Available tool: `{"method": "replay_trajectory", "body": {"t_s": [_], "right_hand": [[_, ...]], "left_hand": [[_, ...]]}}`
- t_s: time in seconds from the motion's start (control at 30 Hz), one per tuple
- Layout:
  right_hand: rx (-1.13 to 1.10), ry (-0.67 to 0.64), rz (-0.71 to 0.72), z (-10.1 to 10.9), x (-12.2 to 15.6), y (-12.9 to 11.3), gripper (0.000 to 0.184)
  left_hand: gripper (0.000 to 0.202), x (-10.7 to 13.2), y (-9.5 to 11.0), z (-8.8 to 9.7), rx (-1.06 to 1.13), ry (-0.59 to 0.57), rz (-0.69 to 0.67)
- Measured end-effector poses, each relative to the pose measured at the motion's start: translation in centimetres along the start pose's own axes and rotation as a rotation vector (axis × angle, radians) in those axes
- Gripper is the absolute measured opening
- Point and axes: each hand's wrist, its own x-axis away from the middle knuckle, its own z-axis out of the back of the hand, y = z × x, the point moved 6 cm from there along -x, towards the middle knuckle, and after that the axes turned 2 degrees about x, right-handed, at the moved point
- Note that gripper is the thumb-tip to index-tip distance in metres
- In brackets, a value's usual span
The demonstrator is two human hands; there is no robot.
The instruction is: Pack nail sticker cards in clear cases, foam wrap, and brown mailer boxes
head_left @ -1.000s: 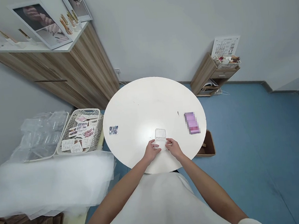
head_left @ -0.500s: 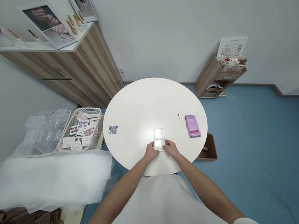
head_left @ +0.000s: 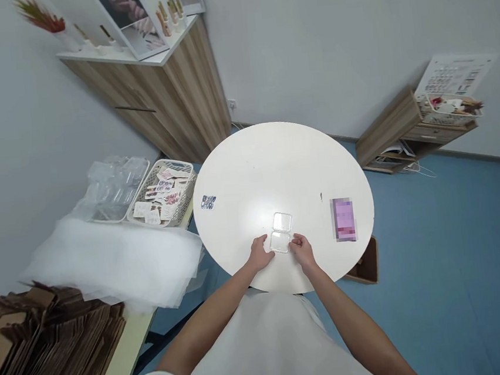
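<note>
A small clear plastic clamshell box lies opened flat on the round white table, near its front edge. My left hand pinches the box's near left corner. My right hand holds the near right corner with curled fingers. A small card with blue nail pieces lies at the table's left side. A pink, blurred flat object lies at the table's right.
A white mesh basket of printed cards and a tray of clear plastic boxes stand on the left bench, beside white foam sheets and stacked cardboard. A wooden cabinet, a small shelf unit, a floor box.
The box's lid has been swung down from half raised to flat on the table. My head has turned left, shifting the whole scene to the right. Both hands stay at the box.
</note>
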Motion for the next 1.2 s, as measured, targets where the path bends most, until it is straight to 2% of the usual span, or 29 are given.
{"method": "replay_trajectory", "body": {"t_s": [0.1,0.2,0.27,0.33,0.4,0.47,0.53,0.67,0.87,1.0,1.2], "right_hand": [[0.053,0.104,0.133,0.2,0.1,-1.2,0.042],[0.108,0.074,0.318,-2.0,0.6,-4.0,0.039],[0.160,-0.038,0.346,-5.0,0.7,-5.8,0.037],[0.230,-0.182,0.316,-8.8,0.5,-7.3,0.037],[0.303,-0.289,0.282,-12.5,0.0,-8.6,0.039],[0.368,-0.330,0.262,-15.8,-1.0,-9.8,0.041],[0.430,-0.328,0.259,-18.5,-2.3,-11.1,0.043],[0.546,-0.297,0.283,-22.9,-4.7,-13.7,0.048],[0.641,-0.291,0.337,-27.5,-6.4,-15.9,0.059],[0.758,-0.250,0.302,-28.9,-6.8,-16.0,0.063],[0.839,-0.194,0.312,-29.3,-6.6,-15.8,0.056]], "left_hand": [[0.055,0.4,-0.4,2.8,-0.070,0.014,-0.076],[0.046,0.1,-0.4,7.4,-0.136,0.080,-0.155],[0.042,-0.6,-0.1,11.1,-0.188,0.154,-0.215],[0.040,-1.7,0.2,14.9,-0.268,0.220,-0.254],[0.041,-3.1,0.2,18.6,-0.336,0.286,-0.226],[0.045,-4.6,0.2,21.6,-0.376,0.317,-0.183],[0.050,-5.9,0.6,23.6,-0.402,0.316,-0.172],[0.059,-8.1,1.6,25.4,-0.410,0.250,-0.143],[0.071,-11.0,2.2,25.6,-0.483,0.164,-0.093],[0.073,-12.2,1.6,25.3,-0.578,0.117,-0.057],[0.060,-12.4,1.0,25.2,-0.608,0.109,-0.074]]}}
